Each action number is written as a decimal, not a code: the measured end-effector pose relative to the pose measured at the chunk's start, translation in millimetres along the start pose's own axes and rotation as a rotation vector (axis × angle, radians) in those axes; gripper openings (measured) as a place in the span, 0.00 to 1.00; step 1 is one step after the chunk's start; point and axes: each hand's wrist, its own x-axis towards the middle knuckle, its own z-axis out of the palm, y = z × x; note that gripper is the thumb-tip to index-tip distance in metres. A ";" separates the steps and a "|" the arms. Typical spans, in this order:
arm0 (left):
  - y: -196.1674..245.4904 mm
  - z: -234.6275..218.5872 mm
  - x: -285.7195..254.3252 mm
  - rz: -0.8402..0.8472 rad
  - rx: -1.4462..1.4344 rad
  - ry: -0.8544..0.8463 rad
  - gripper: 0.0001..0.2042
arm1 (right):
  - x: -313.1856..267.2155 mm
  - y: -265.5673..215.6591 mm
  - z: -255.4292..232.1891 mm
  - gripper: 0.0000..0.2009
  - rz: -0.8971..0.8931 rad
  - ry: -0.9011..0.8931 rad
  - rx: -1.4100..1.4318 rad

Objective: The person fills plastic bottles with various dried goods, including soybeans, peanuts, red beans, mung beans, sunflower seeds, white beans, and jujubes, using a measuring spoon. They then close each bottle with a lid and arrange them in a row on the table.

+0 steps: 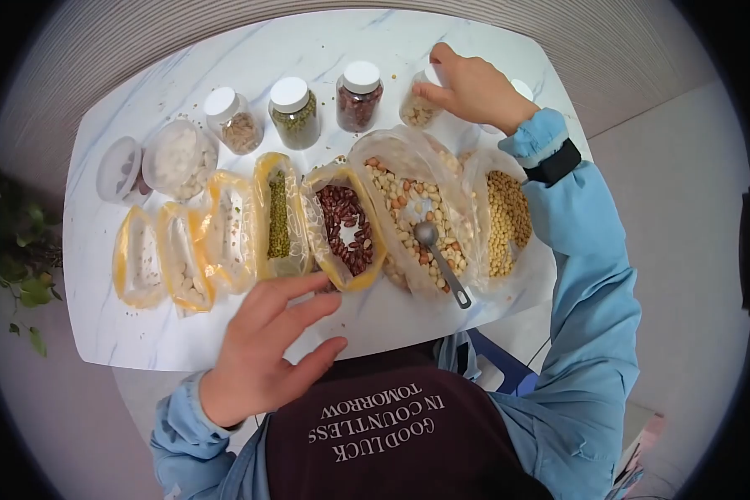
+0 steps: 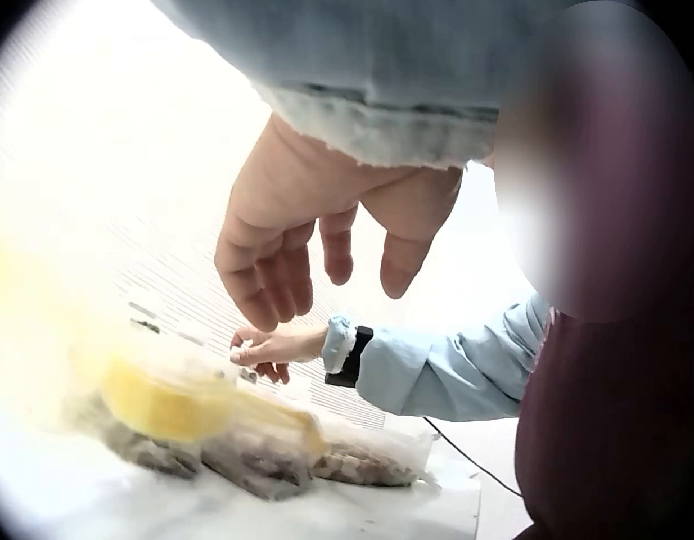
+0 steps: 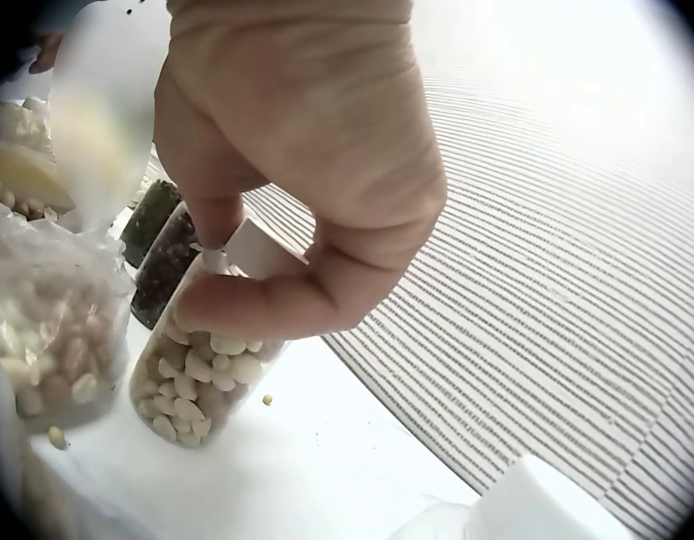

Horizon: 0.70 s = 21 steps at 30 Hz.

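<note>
At the table's far right, the right hand (image 1: 483,90) grips the white-capped top of a jar (image 1: 418,108) of pale nuts. From the right wrist view, the thumb and fingers of that hand (image 3: 302,169) are curled round the cap (image 3: 263,250), and the jar (image 3: 190,388) leans. The left hand (image 1: 268,346) hangs with spread, loosely bent fingers near the front edge of the red bean bag (image 1: 362,279), holding nothing; whether a fingertip touches the bag is unclear. In the left wrist view this hand (image 2: 325,203) is empty too.
Capped jars of red beans (image 1: 359,104), green beans (image 1: 296,121) and flakes (image 1: 238,129) stand behind several open bags. A spoon (image 1: 446,267) lies on the nut bag; a soybean bag (image 1: 508,217) is right of it. Round tubs (image 1: 179,158) sit at left. Another white cap (image 3: 544,506) is near the right hand.
</note>
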 end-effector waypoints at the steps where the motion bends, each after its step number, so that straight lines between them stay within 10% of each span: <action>1: 1.5 -6.1 2.6 0.022 0.022 -0.002 0.21 | -2.2 -0.2 -3.3 0.24 0.016 0.006 0.001; 14: 12.6 4.2 86.1 0.220 0.166 0.121 0.51 | -90.4 -79.8 -75.7 0.15 -0.149 0.154 0.696; 21: 5.9 43.2 81.0 0.132 0.155 0.171 0.41 | -114.9 -93.0 -64.1 0.16 -0.216 0.225 0.594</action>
